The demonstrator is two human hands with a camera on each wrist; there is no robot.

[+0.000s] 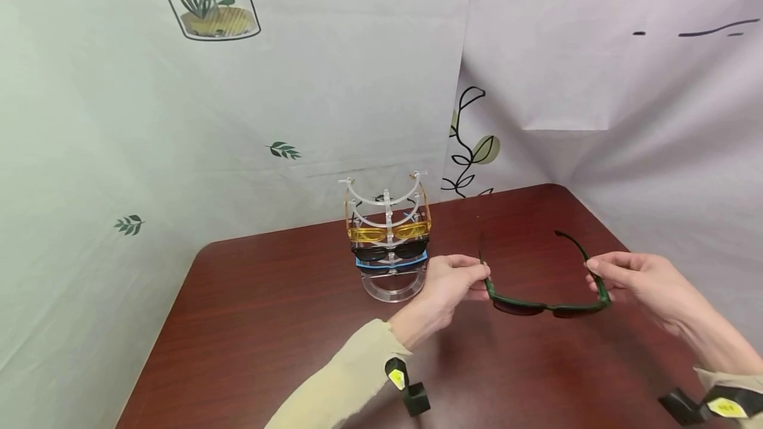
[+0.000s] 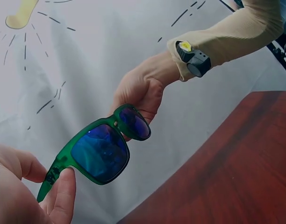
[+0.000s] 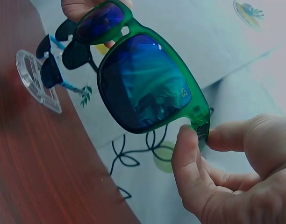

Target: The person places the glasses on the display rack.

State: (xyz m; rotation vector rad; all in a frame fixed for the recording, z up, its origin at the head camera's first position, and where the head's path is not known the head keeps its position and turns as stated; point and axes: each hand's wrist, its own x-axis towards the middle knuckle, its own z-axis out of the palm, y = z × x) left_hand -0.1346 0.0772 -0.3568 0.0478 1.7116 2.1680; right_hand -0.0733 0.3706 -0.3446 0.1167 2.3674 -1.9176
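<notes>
Both hands hold a pair of green-framed sunglasses (image 1: pixel 547 306) with mirrored blue-purple lenses, temples unfolded, above the right part of the table. The left hand (image 1: pixel 452 283) pinches one temple near its hinge between thumb and fingers. On the opposite side, the right hand (image 1: pixel 642 283) pinches the other temple the same way. In the right wrist view the green sunglasses (image 3: pixel 147 84) show their lens fronts. Just left of the left hand stands a clear display rack (image 1: pixel 387 198) bearing yellow glasses (image 1: pixel 367 235), black sunglasses (image 1: pixel 371 254) and blue-framed sunglasses (image 1: pixel 390 263), one above another.
The dark red wooden table (image 1: pixel 268 323) has rounded far corners and meets hanging white cloth (image 1: pixel 334 85) printed with plants. The rack's clear rounded base (image 1: pixel 390 296) rests on the tabletop close to the left wrist.
</notes>
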